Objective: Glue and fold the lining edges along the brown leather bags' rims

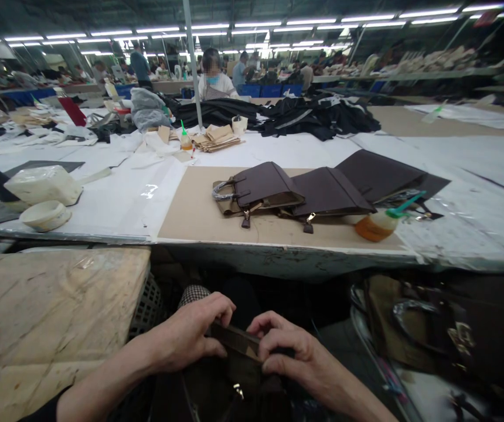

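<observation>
A dark brown handbag [221, 375] lies on my lap, with a small bright metal piece on its front. My left hand [201, 331] grips the left end of its upper edge between thumb and fingers. At the right end of that edge, my right hand [281, 346] pinches the material with bent fingers. Between the two hands a strip of the bag's edge [234, 339] shows, with a lighter brown patch near the right fingers. Much of the bag's lower part is in shadow.
Brown bags [269, 184] lie overlapping on a cardboard sheet [186, 211]. Beside them stands a glue bottle [375, 225]. A white tub [45, 215] is at the table's left. More bags [432, 328] sit low at my right, and a covered crate [58, 293] at my left. A person [217, 85] sits opposite.
</observation>
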`<state>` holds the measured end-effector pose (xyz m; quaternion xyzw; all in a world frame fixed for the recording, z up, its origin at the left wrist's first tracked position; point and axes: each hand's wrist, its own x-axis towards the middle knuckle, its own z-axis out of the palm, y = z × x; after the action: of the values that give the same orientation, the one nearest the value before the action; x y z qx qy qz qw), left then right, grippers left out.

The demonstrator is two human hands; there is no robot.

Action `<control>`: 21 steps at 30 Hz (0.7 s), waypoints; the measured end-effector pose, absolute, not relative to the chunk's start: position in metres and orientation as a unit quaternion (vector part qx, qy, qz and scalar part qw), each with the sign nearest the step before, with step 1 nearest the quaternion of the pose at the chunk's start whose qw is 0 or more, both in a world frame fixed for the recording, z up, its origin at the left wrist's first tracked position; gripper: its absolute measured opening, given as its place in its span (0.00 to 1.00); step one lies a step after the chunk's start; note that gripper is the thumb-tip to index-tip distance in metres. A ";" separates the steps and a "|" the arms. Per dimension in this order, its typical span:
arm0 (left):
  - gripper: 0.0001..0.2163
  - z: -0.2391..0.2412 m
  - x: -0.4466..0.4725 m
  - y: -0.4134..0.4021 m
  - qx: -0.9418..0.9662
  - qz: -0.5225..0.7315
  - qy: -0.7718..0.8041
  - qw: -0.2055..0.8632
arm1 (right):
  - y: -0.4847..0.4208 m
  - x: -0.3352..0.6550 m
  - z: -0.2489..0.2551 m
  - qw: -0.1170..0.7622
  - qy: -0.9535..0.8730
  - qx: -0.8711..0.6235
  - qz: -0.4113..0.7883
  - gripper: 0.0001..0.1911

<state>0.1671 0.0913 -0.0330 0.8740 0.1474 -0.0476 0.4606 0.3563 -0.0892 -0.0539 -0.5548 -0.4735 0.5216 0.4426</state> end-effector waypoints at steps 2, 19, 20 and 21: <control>0.11 -0.033 0.168 0.091 0.873 -0.062 0.120 0.468 | -0.088 0.358 -0.054 0.433 -0.483 -0.559 0.517 0.05; 0.03 -0.029 0.166 0.088 0.860 -0.072 0.138 0.485 | -0.092 0.352 -0.059 0.314 -0.642 -0.662 0.225 0.11; 0.03 -0.028 0.166 0.088 0.860 -0.073 0.138 0.487 | -0.091 0.351 -0.056 0.313 -0.639 -0.661 0.238 0.11; 0.03 -0.028 0.165 0.088 0.859 -0.073 0.138 0.488 | -0.090 0.351 -0.054 0.314 -0.633 -0.660 0.256 0.10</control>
<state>0.1652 0.0881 -0.0279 0.8589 0.1378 -0.0730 0.4877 0.3514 -0.0896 -0.0536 -0.6597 -0.6330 0.2561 0.3139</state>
